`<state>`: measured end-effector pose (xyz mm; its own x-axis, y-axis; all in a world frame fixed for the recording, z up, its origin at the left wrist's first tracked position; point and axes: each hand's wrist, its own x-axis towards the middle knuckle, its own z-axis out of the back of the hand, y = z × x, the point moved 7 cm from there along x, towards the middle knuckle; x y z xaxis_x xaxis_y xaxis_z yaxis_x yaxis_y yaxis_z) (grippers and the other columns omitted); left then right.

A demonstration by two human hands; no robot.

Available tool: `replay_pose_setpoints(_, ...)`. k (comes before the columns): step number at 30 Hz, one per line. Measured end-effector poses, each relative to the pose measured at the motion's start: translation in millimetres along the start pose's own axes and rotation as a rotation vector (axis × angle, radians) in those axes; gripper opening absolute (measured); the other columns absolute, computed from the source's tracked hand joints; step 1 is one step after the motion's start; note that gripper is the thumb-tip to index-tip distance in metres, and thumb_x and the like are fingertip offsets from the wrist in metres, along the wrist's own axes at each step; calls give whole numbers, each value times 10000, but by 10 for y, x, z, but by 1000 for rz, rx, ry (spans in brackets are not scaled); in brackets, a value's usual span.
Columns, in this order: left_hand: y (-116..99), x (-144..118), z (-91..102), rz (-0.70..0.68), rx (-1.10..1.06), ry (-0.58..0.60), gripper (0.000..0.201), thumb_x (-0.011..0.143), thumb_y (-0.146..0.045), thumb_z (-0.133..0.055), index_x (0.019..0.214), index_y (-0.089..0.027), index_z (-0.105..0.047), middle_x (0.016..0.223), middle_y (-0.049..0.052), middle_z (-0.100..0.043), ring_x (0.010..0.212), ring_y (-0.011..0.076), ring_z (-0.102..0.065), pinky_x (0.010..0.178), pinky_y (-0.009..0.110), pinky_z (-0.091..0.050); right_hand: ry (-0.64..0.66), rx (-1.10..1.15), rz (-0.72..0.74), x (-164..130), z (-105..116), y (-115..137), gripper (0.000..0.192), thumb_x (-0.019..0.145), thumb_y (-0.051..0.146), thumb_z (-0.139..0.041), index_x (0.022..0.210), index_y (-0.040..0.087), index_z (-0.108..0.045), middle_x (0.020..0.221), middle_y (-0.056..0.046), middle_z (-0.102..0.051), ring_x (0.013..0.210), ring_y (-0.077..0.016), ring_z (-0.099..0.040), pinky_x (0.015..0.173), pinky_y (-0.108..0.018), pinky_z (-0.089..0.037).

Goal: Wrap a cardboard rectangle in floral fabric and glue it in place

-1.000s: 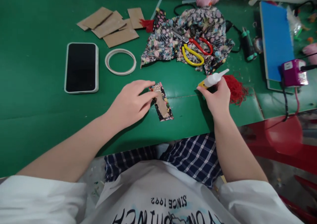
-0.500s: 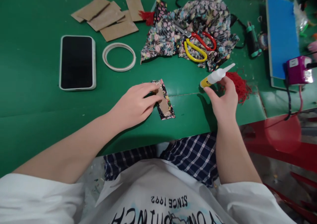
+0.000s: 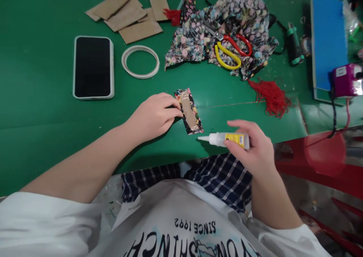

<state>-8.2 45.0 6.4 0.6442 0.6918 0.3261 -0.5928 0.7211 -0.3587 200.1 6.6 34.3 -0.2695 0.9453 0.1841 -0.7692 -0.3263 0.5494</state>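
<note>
A small cardboard rectangle edged with floral fabric (image 3: 189, 111) lies on the green table, with shiny patches at its two short ends. At its left long edge, the thumb and fingertips of my left hand (image 3: 155, 115) close on the border. My right hand (image 3: 256, 147) grips a clear glue bottle (image 3: 236, 139) with a yellow label and white cap. The bottle lies nearly level in my fingers, its thin nozzle pointing left, just below the lower right corner of the rectangle and apart from it.
Farther back are a phone (image 3: 93, 67), a tape roll (image 3: 140, 62), several cardboard pieces (image 3: 141, 30) and crumpled floral fabric (image 3: 190, 41) under scissors (image 3: 228, 56). Red thread (image 3: 272, 98) lies to the right, near a blue board (image 3: 326, 41) and a purple plug adapter (image 3: 347, 79).
My right hand has brought the glue bottle down and left, turning its nozzle from upper right to left. My left fingers have drawn back from the cardboard's face to its left edge.
</note>
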Motion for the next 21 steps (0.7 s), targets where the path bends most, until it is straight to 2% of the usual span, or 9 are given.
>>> replay_pose_setpoints(3,0,-15,-10,-14,20,-17,305,869,-154,-382,878,-171,-686,979,73,-658,930,210,-589,799,368,-481,-57,103,-21,-108,-21,37,240,716,313,-678,939,244,-622,821,21,-681,540,-92,-558,515,-228,-461)
replay_pose_setpoints(7,-1,-29,-10,-19,58,-37,310,874,-152,-379,879,-171,-688,997,64,-670,925,205,-613,766,344,-497,-117,160,-22,-61,-94,88,197,699,290,-691,872,220,-627,790,20,-694,578,-102,-598,540,-236,-486)
replay_pose_setpoints(12,-7,-27,-6,-16,78,-38,314,874,-153,-384,869,-174,-697,998,60,-676,910,205,-625,746,338,-504,-116,126,62,13,-161,238,176,704,293,-683,842,202,-624,766,17,-700,603,-104,-617,531,-229,-487)
replay_pose_setpoints(21,-10,-16,-9,-19,71,-34,301,869,-162,-403,848,-167,-703,989,61,-678,913,213,-626,760,351,-511,-132,111,94,58,-205,288,181,709,307,-688,838,196,-625,773,10,-704,624,-104,-627,549,-229,-501)
